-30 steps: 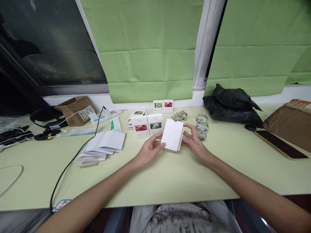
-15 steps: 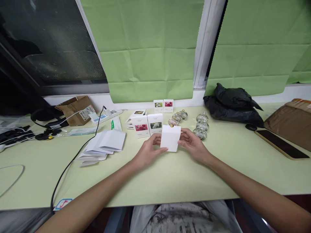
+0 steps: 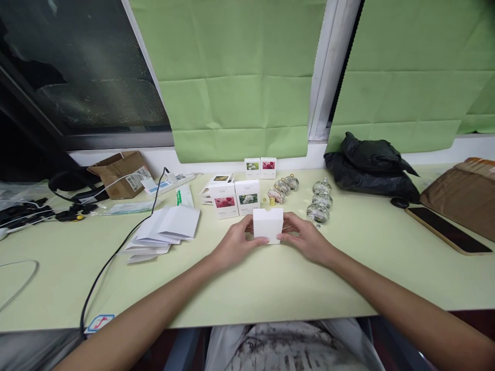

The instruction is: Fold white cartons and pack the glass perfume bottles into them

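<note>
A small white cardboard box [image 3: 268, 224] stands on the pale green table [image 3: 270, 278] in front of me. My left hand [image 3: 236, 240] grips its left side, thumb across the front. My right hand [image 3: 305, 235] grips its right side with curled fingers. Just behind it stand two white boxes with flower pictures, one pink [image 3: 224, 201] and one white-flowered [image 3: 248, 197]. Several round glass ornaments [image 3: 317, 208] lie to the right of these.
A pile of flat white box blanks [image 3: 164, 230] lies at the left, beside a black cable [image 3: 116, 255]. Two more small boxes [image 3: 260, 167] stand by the wall. A black plastic bag [image 3: 369, 167], a phone [image 3: 446, 229] and a brown parcel [image 3: 462, 193] are at the right.
The flat white blank that I held tilted above the table has been shaped into a box and lowered onto the table, with both hands closing in on its sides.
</note>
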A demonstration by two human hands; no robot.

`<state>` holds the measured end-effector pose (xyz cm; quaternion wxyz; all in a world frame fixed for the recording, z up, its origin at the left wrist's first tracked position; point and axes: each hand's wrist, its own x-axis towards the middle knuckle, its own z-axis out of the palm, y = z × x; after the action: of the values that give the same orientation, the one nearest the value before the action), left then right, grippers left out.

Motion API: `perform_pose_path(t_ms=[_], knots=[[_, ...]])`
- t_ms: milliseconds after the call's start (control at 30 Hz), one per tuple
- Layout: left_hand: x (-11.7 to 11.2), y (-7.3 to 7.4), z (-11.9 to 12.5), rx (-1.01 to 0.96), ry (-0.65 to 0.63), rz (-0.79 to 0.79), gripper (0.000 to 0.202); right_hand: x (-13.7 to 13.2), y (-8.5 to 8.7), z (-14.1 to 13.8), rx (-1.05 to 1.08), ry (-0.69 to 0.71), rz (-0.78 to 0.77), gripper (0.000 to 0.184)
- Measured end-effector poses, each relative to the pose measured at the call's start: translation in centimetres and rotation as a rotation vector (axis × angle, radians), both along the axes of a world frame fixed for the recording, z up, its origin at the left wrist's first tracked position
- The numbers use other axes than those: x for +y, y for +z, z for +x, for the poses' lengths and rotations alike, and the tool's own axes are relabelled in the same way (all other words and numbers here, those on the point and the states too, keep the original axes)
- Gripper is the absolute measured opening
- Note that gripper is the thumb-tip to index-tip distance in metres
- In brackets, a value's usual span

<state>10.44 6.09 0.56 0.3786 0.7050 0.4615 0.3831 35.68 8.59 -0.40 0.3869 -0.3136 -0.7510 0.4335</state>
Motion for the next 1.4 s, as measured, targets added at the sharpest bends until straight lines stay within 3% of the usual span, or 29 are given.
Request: perform_pose_path(t_ms=[367, 800, 967, 1200, 1400], knots=[[0.2, -0.5, 0.0, 0.022, -0.015, -0.009, 0.056, -0.2, 0.0, -0.1, -0.077, -0.004, -0.008, 0.039], [-0.1, 0.6, -1.3, 0.243, 0.059, 0.052, 0.051, 0.0, -0.5, -0.3, -0.078, -0.041, 0.026, 0.034], [-0.1, 0.7, -1.7, 0.234, 0.070, 0.035, 0.046, 0.2, -0.2, -0.6, -0.090, -0.049, 0.036, 0.035], [0.7, 1.3, -2.8, 0.182, 0.116, 0.079, 0.046, 0.9, 0.7, -2.2, -0.112, -0.075, 0.047, 0.024], [1.5, 1.4, -3.9, 0.137, 0.260, 0.127, 0.043, 3.2, 0.7, -4.7, -0.071, -0.143, 0.078, 0.027]])
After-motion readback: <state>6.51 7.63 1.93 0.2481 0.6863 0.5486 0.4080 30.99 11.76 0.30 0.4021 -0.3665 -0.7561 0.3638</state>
